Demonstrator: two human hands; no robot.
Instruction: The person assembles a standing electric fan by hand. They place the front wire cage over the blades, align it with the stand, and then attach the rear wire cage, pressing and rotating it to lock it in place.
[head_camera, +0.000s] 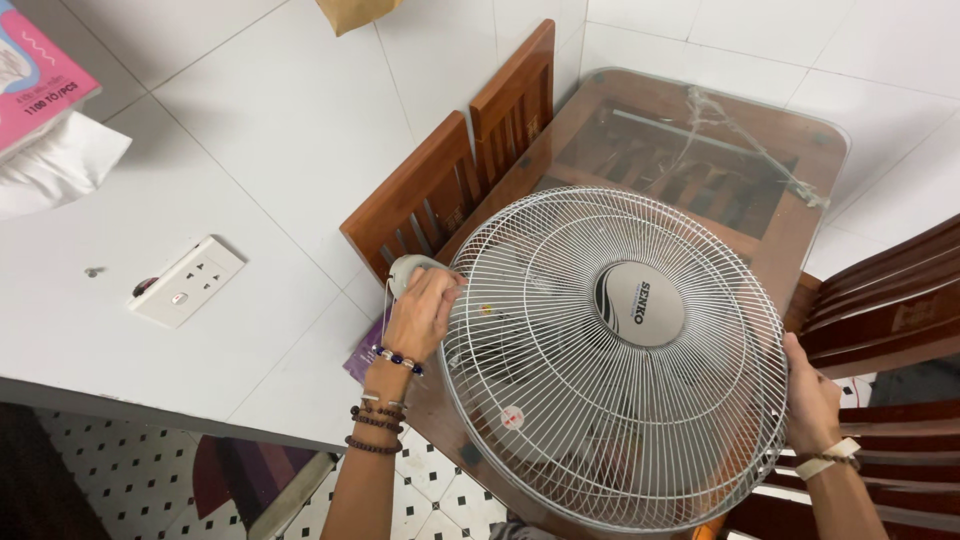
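Note:
A white wire fan guard (560, 400) with a grey round centre cap (640, 304) is held tilted over a glass-topped wooden table (790, 130). My left hand (420, 315) grips the guard's left rim, its fingers also closed over a small pale grey rounded object (408, 270). My right hand (812, 395) holds the guard's right rim. Bead bracelets circle my left wrist, and a light band is on my right wrist.
Two brown wooden chair backs (450, 180) stand left of the table, and another wooden chair (890, 310) is at the right. A white wall socket (187, 281) sits on the white wall. A pink packet (35, 75) shows at upper left. Patterned floor tiles (440, 500) lie below.

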